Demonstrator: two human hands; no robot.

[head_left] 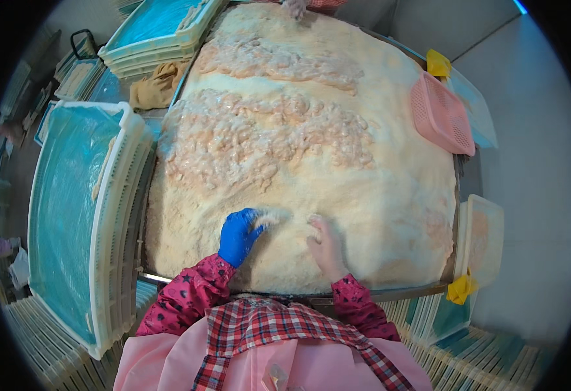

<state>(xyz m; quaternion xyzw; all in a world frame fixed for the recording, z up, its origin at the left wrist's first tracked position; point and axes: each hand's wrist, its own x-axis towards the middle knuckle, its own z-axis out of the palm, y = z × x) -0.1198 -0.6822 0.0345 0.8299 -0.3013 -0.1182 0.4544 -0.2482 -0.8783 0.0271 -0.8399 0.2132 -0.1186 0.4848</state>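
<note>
My left hand (236,237), in a blue glove, is low over a broad bed of pale crumbs or powder (390,215). Its fingers curl in, with the thumb near them, by a small powder-coated lump (270,217); what lies inside the grip is hidden. A short gap to the right, my right hand (327,250) reaches over the same bed. Its thumb and fingers look apart and bent inward, slightly blurred, with whitened tips and nothing plain between them. Beyond both hands, wet pinkish pieces like raw meat (266,133) lie in two bands across the powder.
Stacked white trays with blue-green film (70,215) stand at the left, more trays (158,39) behind. A brown cloth (158,86) lies between. On the right edge are a pink basket (439,114), a clear tub (484,238) and yellow cloths (461,287). Another person's gloved hand (294,8) shows at the far edge.
</note>
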